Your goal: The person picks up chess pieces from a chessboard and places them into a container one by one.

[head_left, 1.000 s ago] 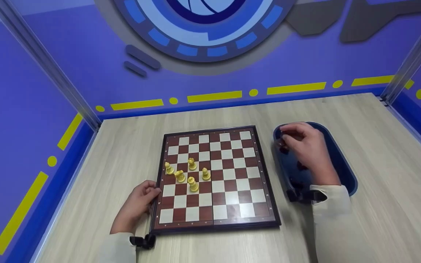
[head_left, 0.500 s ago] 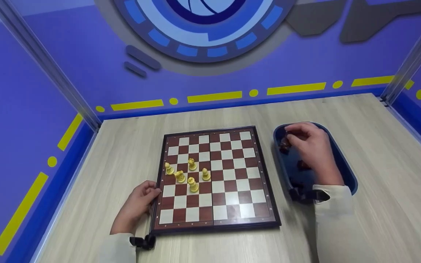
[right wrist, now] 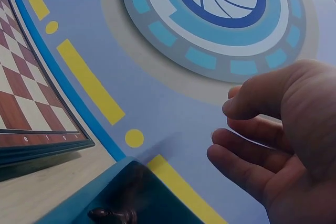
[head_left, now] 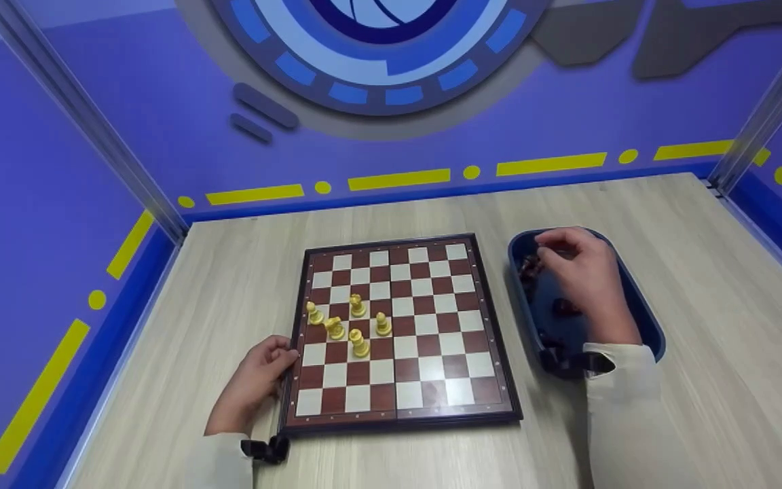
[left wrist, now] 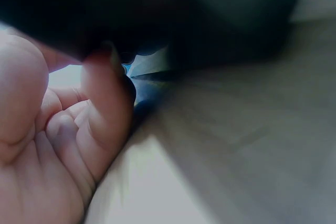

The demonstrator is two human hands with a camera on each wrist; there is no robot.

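On the table lies a brown-and-white chessboard (head_left: 432,326) with a dark rim. Several yellow chess pieces stand upright on its left half, among them a knight (head_left: 334,329). My left hand (head_left: 255,380) grips the board's left edge, thumb at the rim; in the left wrist view, its curled fingers (left wrist: 105,108) reach up to the dark board. Over the dark blue bin (head_left: 649,343), right of the board, my right hand (head_left: 584,282) hovers with fingers loosely bent. In the right wrist view, nothing shows between its fingers. Dark red chess pieces (head_left: 530,266) lie in the bin, partly hidden by that hand.
The light wood table (head_left: 228,272) is enclosed by blue panels with yellow markings (head_left: 398,179) at the back and sides. A narrow strip of table separates the board from the bin.
My right hand has shifted slightly rightward over the bin, leaving more of the dark red chess pieces near the bin's left wall in sight. My left hand and the board have stayed put.
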